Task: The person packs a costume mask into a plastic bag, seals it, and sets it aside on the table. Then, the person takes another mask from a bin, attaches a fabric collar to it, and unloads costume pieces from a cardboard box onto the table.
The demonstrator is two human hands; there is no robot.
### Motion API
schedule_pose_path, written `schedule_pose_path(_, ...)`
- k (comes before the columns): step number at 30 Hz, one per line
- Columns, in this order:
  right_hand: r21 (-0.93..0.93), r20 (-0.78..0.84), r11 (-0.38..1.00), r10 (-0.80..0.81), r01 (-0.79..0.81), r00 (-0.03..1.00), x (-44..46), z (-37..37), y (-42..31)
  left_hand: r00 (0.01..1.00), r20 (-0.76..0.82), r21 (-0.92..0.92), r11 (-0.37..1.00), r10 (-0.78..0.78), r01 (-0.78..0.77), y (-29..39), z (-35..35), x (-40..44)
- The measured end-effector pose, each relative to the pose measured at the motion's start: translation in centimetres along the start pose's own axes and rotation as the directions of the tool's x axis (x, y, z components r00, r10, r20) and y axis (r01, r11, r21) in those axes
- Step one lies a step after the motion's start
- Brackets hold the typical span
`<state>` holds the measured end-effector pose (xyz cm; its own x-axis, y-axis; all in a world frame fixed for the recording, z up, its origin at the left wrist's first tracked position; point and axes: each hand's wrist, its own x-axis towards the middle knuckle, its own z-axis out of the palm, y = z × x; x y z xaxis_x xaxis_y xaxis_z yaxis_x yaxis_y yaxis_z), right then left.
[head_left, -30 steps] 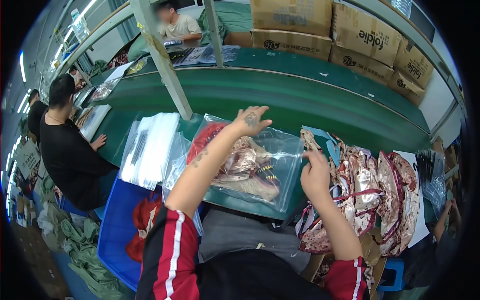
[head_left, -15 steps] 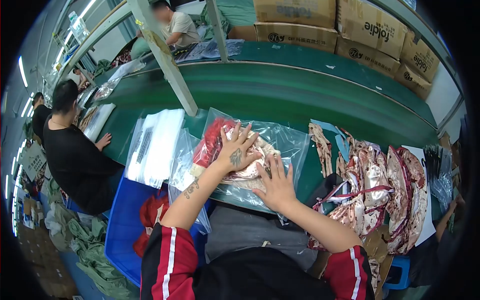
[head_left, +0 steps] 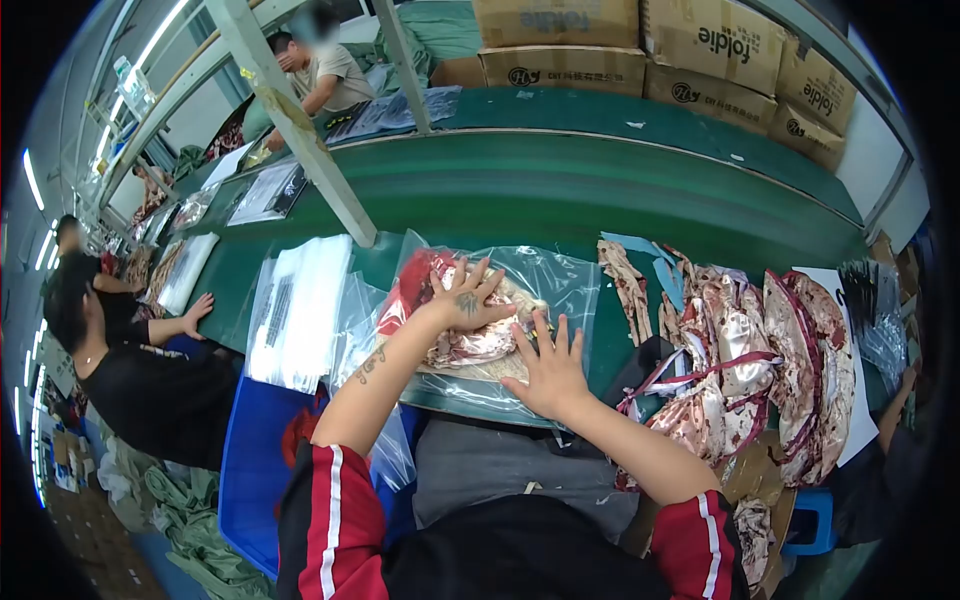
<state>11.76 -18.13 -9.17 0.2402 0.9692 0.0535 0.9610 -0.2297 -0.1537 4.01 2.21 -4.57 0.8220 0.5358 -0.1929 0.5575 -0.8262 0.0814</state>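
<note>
A clear plastic bag (head_left: 570,285) lies flat on the green table in front of me. Inside it is a bundle of stained-looking cream and dark red fabric (head_left: 470,345), with a bright red piece (head_left: 404,290) at its upper left. My left hand (head_left: 468,302) presses on the bag over the fabric, fingers spread. Lower and to the right, my right hand (head_left: 550,370) rests flat on the bag's right part, fingers also apart. Neither hand grips anything. A stack of clear plastic bags (head_left: 300,310) lies left of the bundle.
Splotched garments with dark red ties (head_left: 740,350) are piled at right. A blue bin (head_left: 245,470) stands below the table's left side. A slanted metal post (head_left: 300,130) rises beyond the stack. Cartons (head_left: 560,70) line the back. A co-worker in black (head_left: 150,390) stands at left.
My view has shifted slightly; both hands stay spread on the bag. A flat package now shows on the green surface behind the post. The co-worker at left has leaned.
</note>
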Motion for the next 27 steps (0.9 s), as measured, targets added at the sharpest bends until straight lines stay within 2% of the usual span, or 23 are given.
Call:
schedule_pose_path(2, -0.002, -0.01, 1.0, -0.014, 0.014, 1.0, 0.2, 0.3, 0.1, 0.996, 0.092, 0.06, 0.998, -0.009, 0.004, 0.6, -2.5, 0.7)
schedule_pose_path(4, -0.008, -0.02, 1.0, -0.008, 0.008, 1.0, 0.4, 0.3, 0.2, 0.954, 0.291, 0.165, 0.986, -0.07, 0.022, 3.7, -7.0, 2.6)
schedule_pose_path(5, -0.011, -0.02, 1.0, -0.011, 0.011, 1.0, 0.4, 0.4, 0.2, 0.956, 0.289, 0.167, 0.986, -0.059, 0.01, 4.7, -6.9, 4.0)
schedule_pose_path(7, -0.015, -0.016, 1.0, -0.014, 0.014, 1.0, 0.3, 0.7, 0.1, 0.999, -0.031, 0.035, 0.999, 0.043, -0.042, 6.4, -5.2, 7.5)
schedule_pose_path(9, -0.012, -0.015, 1.0, -0.003, 0.003, 1.0, 0.2, 0.7, 0.0, 0.959, -0.249, -0.087, 0.983, 0.137, -0.163, 7.8, -1.9, 11.5)
schedule_pose_path(10, -0.01, -0.014, 1.0, -0.006, 0.006, 1.0, 0.2, 0.7, 0.0, 0.957, -0.248, -0.086, 0.98, 0.152, -0.178, 8.0, 0.1, 13.4)
schedule_pose_path(12, -0.008, -0.008, 1.0, -0.013, 0.013, 1.0, 0.3, 0.5, 0.1, 0.896, -0.323, -0.198, 0.904, 0.305, -0.379, 8.8, 2.5, 15.7)
schedule_pose_path(16, 0.009, -0.036, 1.0, -0.022, 0.023, 0.999, 0.2, 0.3, 0.3, 0.851, -0.389, -0.264, 0.843, 0.352, -0.469, 8.8, 4.2, 15.7)
schedule_pose_path(18, 0.027, -0.039, 0.999, -0.022, 0.023, 0.999, 0.2, 0.3, 0.1, 0.841, -0.398, -0.288, 0.821, 0.366, -0.493, 8.7, 4.6, 16.0)
schedule_pose_path(22, 0.055, -0.082, 0.998, 0.001, 0.004, 0.997, -0.8, -0.4, -0.7, 0.785, -0.54, -0.432, 0.7, 0.304, -0.569, 8.2, 4.9, 15.9)
schedule_pose_path(23, 0.056, -0.077, 0.998, -0.003, 0.007, 0.997, -1.3, -0.4, -0.9, 0.787, -0.539, -0.436, 0.701, 0.3, -0.565, 8.2, 4.9, 15.9)
schedule_pose_path(27, 0.079, -0.092, 0.997, 0.028, -0.021, 0.995, -4.5, -0.4, -1.6, 0.797, -0.53, -0.594, 0.544, 0.289, -0.593, 8.1, 4.7, 16.0)
